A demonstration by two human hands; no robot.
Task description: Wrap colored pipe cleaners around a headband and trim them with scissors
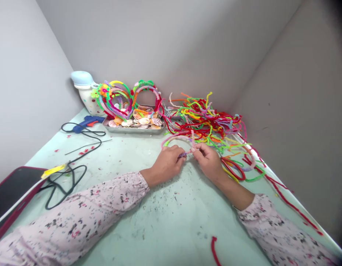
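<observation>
My left hand is closed on a headband wrapped in pink and green pipe cleaner, its arch pointing away from me. A short purple stretch shows at the left fingertips. Just to the right, my right hand pinches a pink pipe cleaner between thumb and forefinger, and part of it stands up above the fingers. Both hands are close together over the middle of the table. Behind and beside the right hand spreads a tangled heap of coloured pipe cleaners.
A metal tray of shells holds finished-looking wrapped headbands. To its left are a white cup with a blue lid and a blue glue gun. A black cord and a dark red-edged device lie left; a red piece lies in front.
</observation>
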